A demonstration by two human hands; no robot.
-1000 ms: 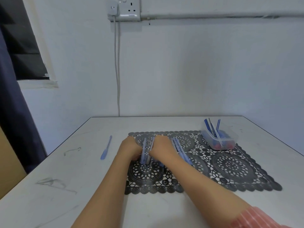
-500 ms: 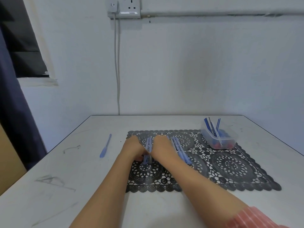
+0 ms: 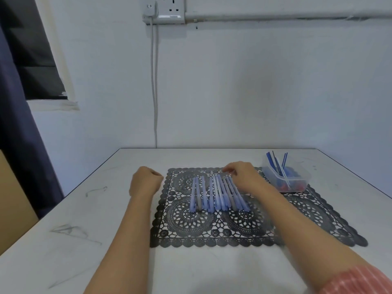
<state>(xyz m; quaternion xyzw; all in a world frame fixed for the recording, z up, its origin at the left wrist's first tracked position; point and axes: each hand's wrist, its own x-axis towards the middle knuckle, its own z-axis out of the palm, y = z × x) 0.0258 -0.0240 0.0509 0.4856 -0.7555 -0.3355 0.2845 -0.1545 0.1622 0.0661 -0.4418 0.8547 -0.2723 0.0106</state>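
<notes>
Pens lie in a row on the mat; right hand pinches one's far tip; left hand is curled, its hold hidden.

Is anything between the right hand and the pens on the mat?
Nothing visible. The right hand lies over the far ends of the pens on the mat, fingertips touching them. The tub stands to its right, and the left hand is beside the mat's left edge.

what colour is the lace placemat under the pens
Black openwork lace-pattern placemat, clearest in the head view.
</notes>
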